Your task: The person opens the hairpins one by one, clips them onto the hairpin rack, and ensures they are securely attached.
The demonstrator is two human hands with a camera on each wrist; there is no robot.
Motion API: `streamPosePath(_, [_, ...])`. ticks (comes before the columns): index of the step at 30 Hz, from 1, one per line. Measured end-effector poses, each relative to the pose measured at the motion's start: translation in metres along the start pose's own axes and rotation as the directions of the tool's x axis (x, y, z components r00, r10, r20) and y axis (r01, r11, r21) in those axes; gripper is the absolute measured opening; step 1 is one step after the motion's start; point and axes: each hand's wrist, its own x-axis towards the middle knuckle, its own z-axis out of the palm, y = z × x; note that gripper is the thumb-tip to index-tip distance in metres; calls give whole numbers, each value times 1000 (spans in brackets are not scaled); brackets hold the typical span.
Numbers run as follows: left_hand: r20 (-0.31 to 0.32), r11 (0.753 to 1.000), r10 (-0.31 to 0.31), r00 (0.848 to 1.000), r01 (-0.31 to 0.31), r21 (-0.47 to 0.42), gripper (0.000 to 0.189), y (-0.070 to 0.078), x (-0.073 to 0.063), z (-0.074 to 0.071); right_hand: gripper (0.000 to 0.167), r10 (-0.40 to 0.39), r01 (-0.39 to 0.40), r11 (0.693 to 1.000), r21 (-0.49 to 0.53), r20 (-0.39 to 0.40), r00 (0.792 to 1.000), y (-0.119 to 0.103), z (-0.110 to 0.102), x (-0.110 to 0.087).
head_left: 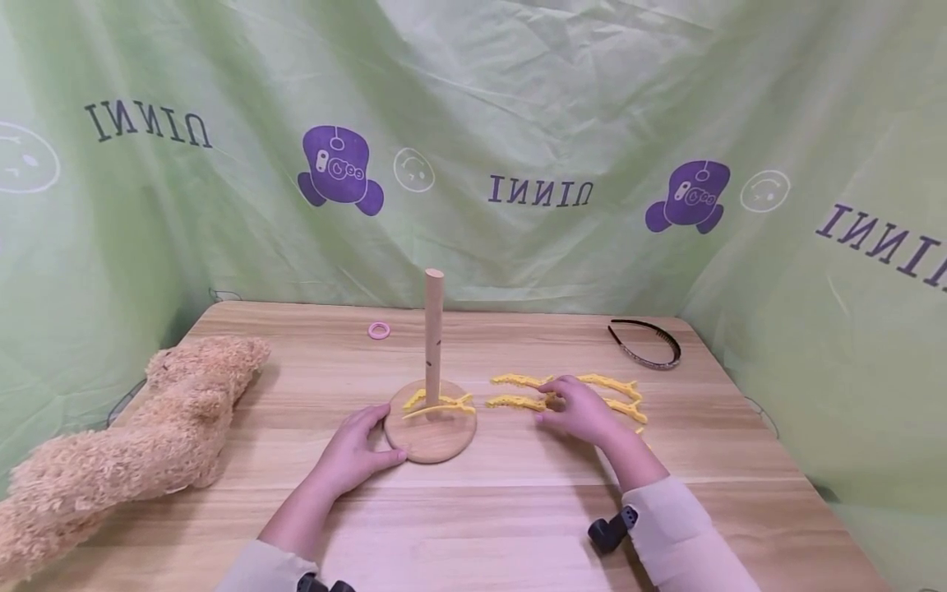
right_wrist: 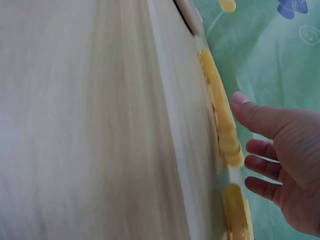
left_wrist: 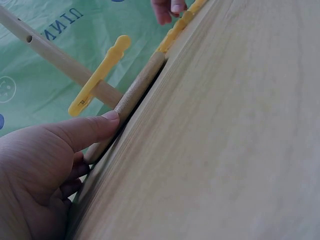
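A round wooden base (head_left: 436, 448) with an upright wooden post (head_left: 433, 337) stands at the middle of the table. My left hand (head_left: 355, 452) grips the left side of the base, its thumb along the near rim. Low at the post sit yellow branch-shaped pieces (head_left: 447, 408); the left wrist view shows one yellow piece (left_wrist: 100, 75) crossing the post. To the right, my right hand (head_left: 580, 411) hovers over several more yellow branch-shaped pieces (head_left: 514, 402), partly hiding them. In the right wrist view its thumb and fingers are apart, close beside a yellow piece (right_wrist: 220, 105), holding nothing.
A fluffy light-brown plush (head_left: 163, 419) lies along the left side. Behind the post is a small pink ring (head_left: 379, 330). A dark headband (head_left: 654, 362) rests at the back right. Green printed curtain (head_left: 473, 99) surrounds the table on the far and lateral sides.
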Motion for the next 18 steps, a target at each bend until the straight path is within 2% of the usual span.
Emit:
streamPosePath(7, [3, 1000, -5, 1000, 5, 3, 84, -1, -1, 0, 53, 38, -37, 999, -27, 36, 999, 15, 2, 4])
streamPosePath(18, [3, 1000, -5, 1000, 5, 5, 84, -1, 0, 0, 45, 94, -94, 996, -5, 89, 992, 12, 0, 8])
